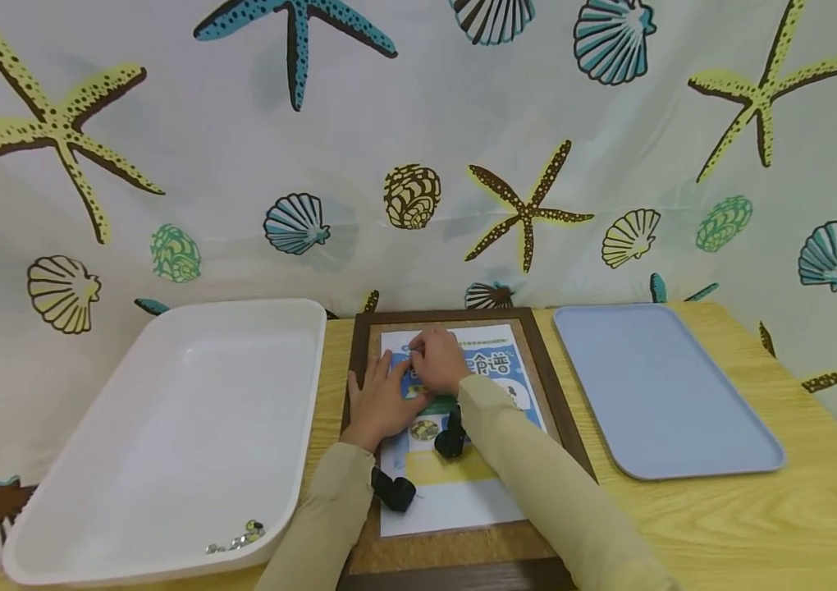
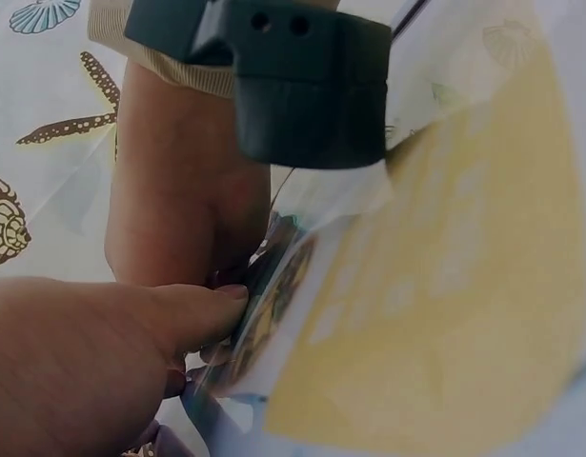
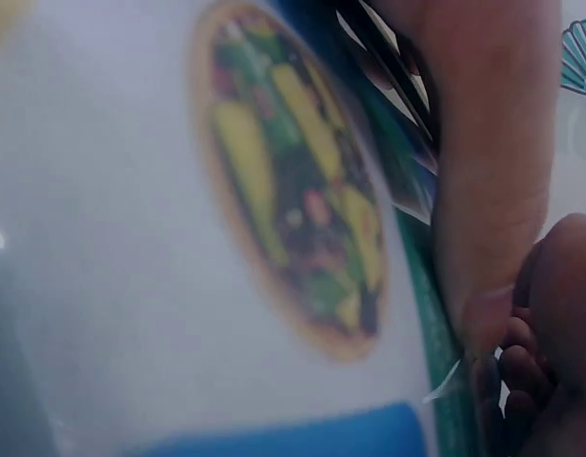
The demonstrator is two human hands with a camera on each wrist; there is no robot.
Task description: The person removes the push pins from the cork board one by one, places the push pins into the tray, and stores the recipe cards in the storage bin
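Note:
A printed sheet [image 1: 463, 492] with blue and yellow areas and food pictures lies on a framed cork board [image 1: 455, 548]. My left hand [image 1: 383, 400] rests on the sheet's left side, fingers spread toward the frame and thumb pointing right. Just beyond it my right hand [image 1: 439, 361] has its fingers curled over the upper left of the sheet. Its thumb and fingertips pinch a small grey piece, mostly hidden; I cannot tell its kind. In the left wrist view the left thumb [image 2: 202, 314] reaches toward the right hand, with the yellow printed block [image 2: 426, 286] close by.
A deep white tray [image 1: 189, 427] stands left of the board, with several small shiny metallic pieces [image 1: 244, 538] in its near corner. A flat blue tray [image 1: 662, 386] lies to the right. Behind the wooden table [image 1: 729, 525] hangs a patterned cloth [image 1: 418, 107].

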